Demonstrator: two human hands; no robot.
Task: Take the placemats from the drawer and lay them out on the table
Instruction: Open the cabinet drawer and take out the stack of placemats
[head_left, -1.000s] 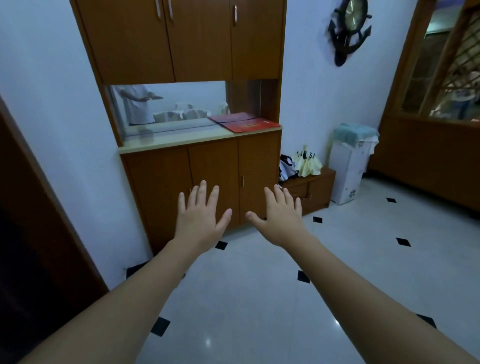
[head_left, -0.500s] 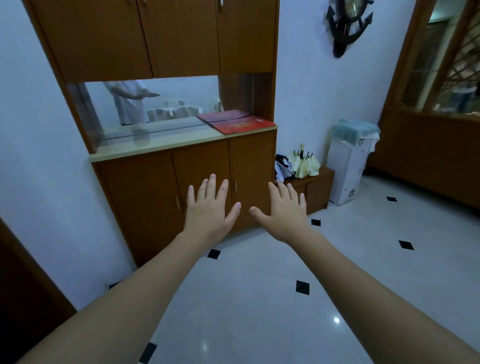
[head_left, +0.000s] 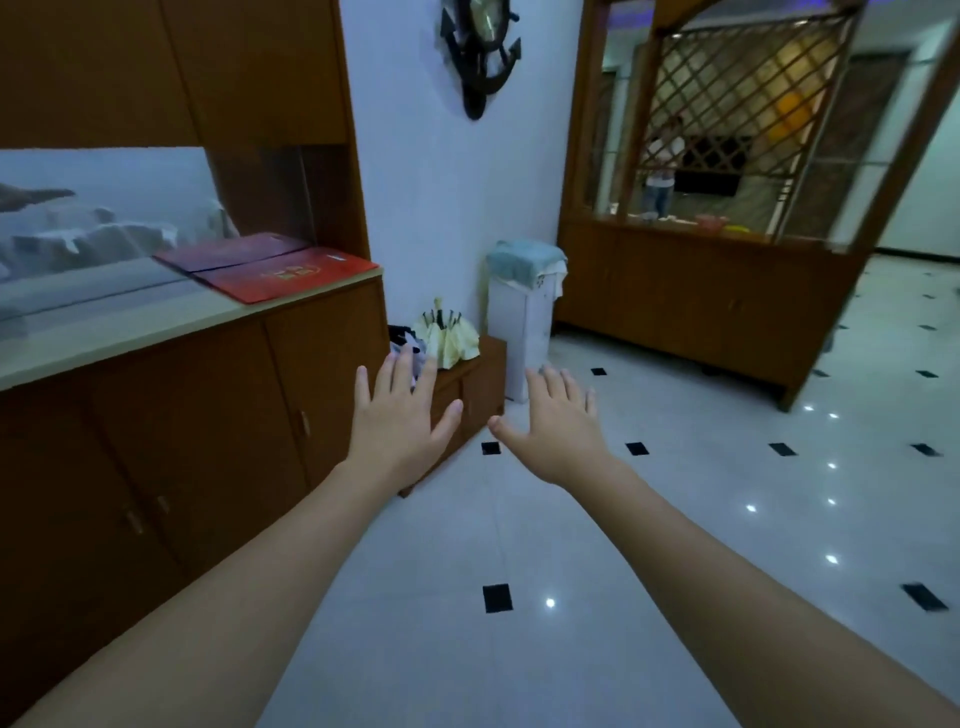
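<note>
My left hand (head_left: 402, 423) and my right hand (head_left: 558, 431) are stretched out in front of me at chest height, palms down, fingers spread, holding nothing. They hover over a white tiled floor (head_left: 519, 545). A brown wooden sideboard (head_left: 182, 431) with closed doors stands to the left, and my left hand is just in front of its right end. Two flat red mats or folders (head_left: 270, 267) lie on its pale countertop. I see no open drawer and no dining table.
A low wooden cabinet (head_left: 475, 384) with a folded umbrella (head_left: 447, 340) on it sits in the corner beside a tall white bin (head_left: 524, 325). A wooden lattice partition (head_left: 727, 291) stands at the right. A person is visible behind the lattice.
The view has swung to the right: the sideboard has slid to the left and the lattice partition has come into view. Both hands stay open and outstretched.
</note>
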